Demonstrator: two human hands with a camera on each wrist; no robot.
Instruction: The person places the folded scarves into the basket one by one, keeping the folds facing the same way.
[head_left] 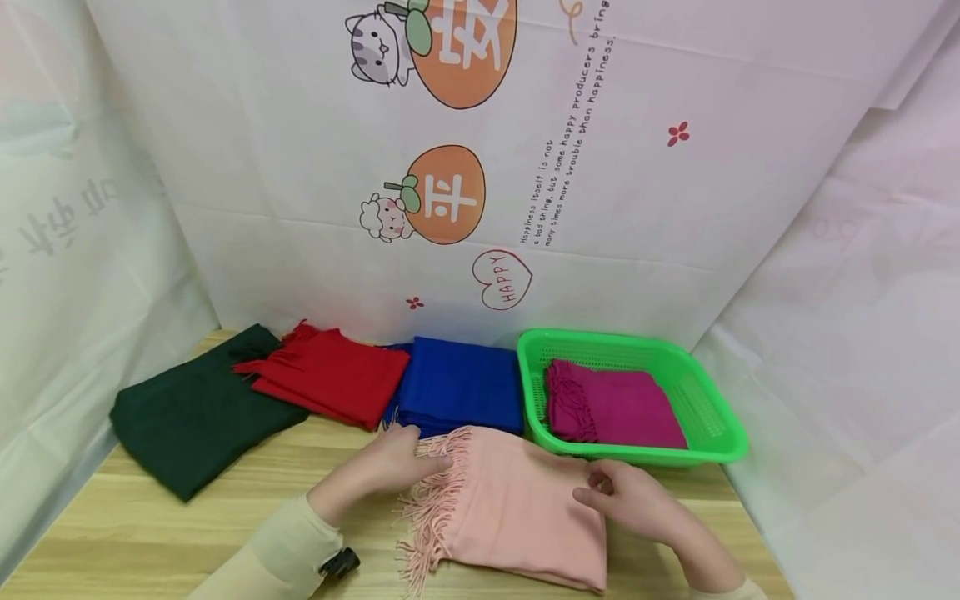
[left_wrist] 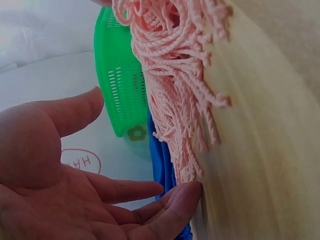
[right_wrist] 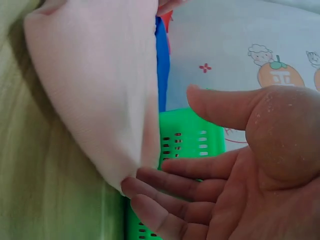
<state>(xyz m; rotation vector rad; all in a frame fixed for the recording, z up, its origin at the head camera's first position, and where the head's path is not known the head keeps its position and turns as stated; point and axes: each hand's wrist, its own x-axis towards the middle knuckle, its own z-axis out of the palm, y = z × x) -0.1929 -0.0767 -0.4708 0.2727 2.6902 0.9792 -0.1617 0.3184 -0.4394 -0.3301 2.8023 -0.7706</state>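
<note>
Scarf (head_left: pixel 521 508) at lower centre of head frame, folded, fringe (head_left: pixel 438 508) toward left. Our left hand (head_left: pixel 388 461) at its upper-left corner: fingers loosely extended, thumb apart, no pinch. Our right hand (head_left: pixel 636 500) at upper-right corner: fingertips at edge, likewise loose. Best we support all layers evenly, keep fringe untangled. Farther: blue cloth (head_left: pixel 461 385) at centre, basket (head_left: pixel 701 408) at right; we should avoid snagging rim.
</note>
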